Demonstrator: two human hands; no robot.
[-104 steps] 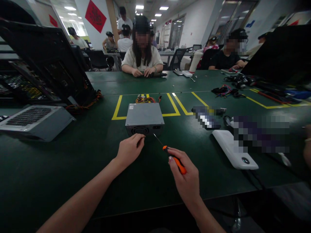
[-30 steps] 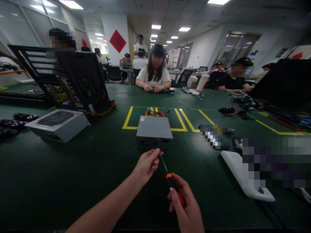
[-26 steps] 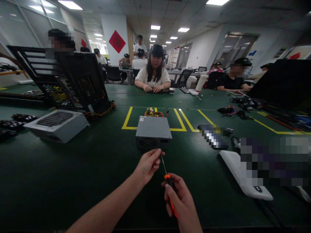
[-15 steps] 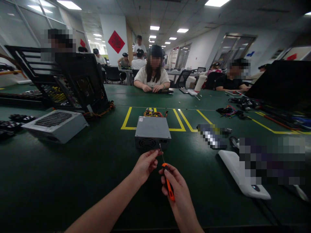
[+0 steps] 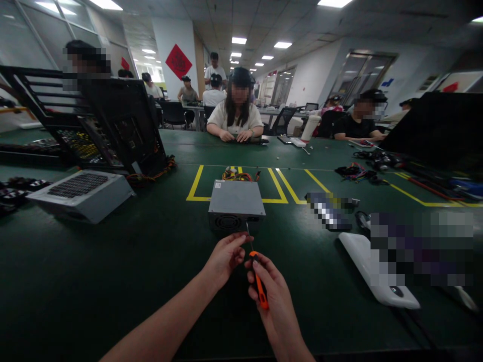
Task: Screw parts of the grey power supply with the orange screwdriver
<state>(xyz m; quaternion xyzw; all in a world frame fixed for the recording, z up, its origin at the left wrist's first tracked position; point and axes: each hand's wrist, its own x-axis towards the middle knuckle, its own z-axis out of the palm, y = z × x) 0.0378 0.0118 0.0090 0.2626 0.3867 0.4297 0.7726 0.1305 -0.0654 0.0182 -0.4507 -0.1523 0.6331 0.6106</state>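
Observation:
My right hand [image 5: 269, 284] is wrapped round the orange and black handle of a screwdriver [image 5: 260, 289]. Its thin shaft points up and away, with the tip in front of the near face of a grey power supply unit [image 5: 237, 197]. Whether the tip touches that face I cannot tell. Just below the unit, my left hand [image 5: 227, 256] has thumb and forefinger pinched right at the shaft; anything small between them is hidden. The power supply lies flat, fan grille towards me, with a bundle of coloured cables [image 5: 241, 175] behind it.
A second power supply [image 5: 83, 193] and an open black computer case [image 5: 116, 125] stand left. On the right lie a white power bank [image 5: 377, 271] and loose cables [image 5: 358, 173]. Yellow tape [image 5: 194, 183] marks the green table. A person [image 5: 236, 118] sits opposite.
The view has shifted slightly. Both hands and the screwdriver keep nearly the same pose at the power supply, the right hand a touch further left.

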